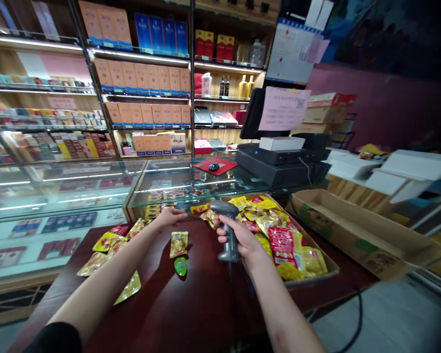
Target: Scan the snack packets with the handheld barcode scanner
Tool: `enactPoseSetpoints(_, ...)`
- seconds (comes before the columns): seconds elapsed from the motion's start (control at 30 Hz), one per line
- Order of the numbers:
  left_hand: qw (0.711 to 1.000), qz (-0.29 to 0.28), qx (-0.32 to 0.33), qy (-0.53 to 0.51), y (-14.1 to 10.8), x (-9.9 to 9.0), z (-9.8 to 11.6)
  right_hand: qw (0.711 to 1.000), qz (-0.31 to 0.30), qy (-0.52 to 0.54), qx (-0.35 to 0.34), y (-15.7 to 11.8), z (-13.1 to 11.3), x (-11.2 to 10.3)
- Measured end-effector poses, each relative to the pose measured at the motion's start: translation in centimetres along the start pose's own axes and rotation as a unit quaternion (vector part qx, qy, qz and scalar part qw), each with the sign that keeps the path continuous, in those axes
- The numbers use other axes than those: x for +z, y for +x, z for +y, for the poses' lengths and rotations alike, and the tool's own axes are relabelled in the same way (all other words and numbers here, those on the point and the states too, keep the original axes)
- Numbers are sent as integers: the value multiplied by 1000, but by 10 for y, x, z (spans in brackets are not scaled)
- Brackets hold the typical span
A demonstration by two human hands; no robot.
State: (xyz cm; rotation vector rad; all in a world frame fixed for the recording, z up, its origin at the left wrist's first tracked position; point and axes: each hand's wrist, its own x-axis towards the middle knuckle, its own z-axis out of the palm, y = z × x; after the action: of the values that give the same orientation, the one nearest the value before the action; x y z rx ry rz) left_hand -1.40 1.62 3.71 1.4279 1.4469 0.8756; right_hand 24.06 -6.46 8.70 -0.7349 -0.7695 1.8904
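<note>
My right hand (240, 238) is wrapped round the handle of a grey barcode scanner (230, 240), whose head points left and away. My left hand (172, 216) hovers over the far side of the dark red table (202, 304), fingers stretched towards the scanner, with nothing visible in them. A gold packet (179, 244) and a small green item (181, 266) lie between my arms. Just left of the scanner head are a gold packet (208, 218) and a yellow-red one (200, 209). More packets (110, 241) are spread beyond and under my left forearm.
A shallow carton (330, 274) of yellow, red and gold packets stands right of the scanner, with an open cardboard box (353, 235) beyond it. Behind are a glass counter (161, 179), a red mouse pad (224, 168), a black till (279, 164) and stocked shelves (147, 95).
</note>
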Motion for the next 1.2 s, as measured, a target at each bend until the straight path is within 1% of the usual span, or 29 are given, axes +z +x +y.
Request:
enactPoseSetpoints(0.07,1000,12,-12,21,-12,-10,-21,1000,-1,-5,19,5,19,10)
enactPoseSetpoints(0.13,998,26,-32,55,-24,-16,-42,999,-2,-6,36,9,36,16)
enactPoseSetpoints(0.2,991,54,-38,115,-34,-17,-58,999,-1,-8,48,11,54,20)
enactPoseSetpoints(0.27,979,84,-21,185,-43,-15,-68,998,1,-19,58,13,69,22)
enactPoseSetpoints(0.33,965,103,-3,241,-50,-9,-73,997,6,-34,68,15,83,24)
enactPoseSetpoints(0.4,954,110,-5,277,-55,-1,-72,996,15,-45,79,15,95,25)
enactPoseSetpoints(0.53,943,129,-22,306,-61,13,-66,994,29,-63,89,10,109,28)
enactPoseSetpoints(0.63,950,128,-38,281,-59,19,-61,995,41,-67,69,4,111,31)
enactPoseSetpoints(0.73,963,118,-38,239,-55,17,-60,994,48,-77,54,-2,109,32)
enactPoseSetpoints(0.8,971,99,-38,216,-51,14,-59,993,47,-92,52,-5,107,32)
enactPoseSetpoints(0.9,980,64,-58,180,-48,10,-61,993,48,-102,43,-9,104,31)
enactPoseSetpoints(0.97,987,59,-59,139,-48,10,-63,993,50,-100,28,-11,103,30)
enactPoseSetpoints(1.03,993,75,-33,86,-49,12,-65,994,45,-100,17,-15,103,30)
enactPoseSetpoints(1.1,995,93,6,27,-51,15,-67,993,42,-109,13,-20,103,32)
enactPoseSetpoints(1.2,991,89,62,-80,-53,22,-67,991,54,-124,-6,-30,101,38)
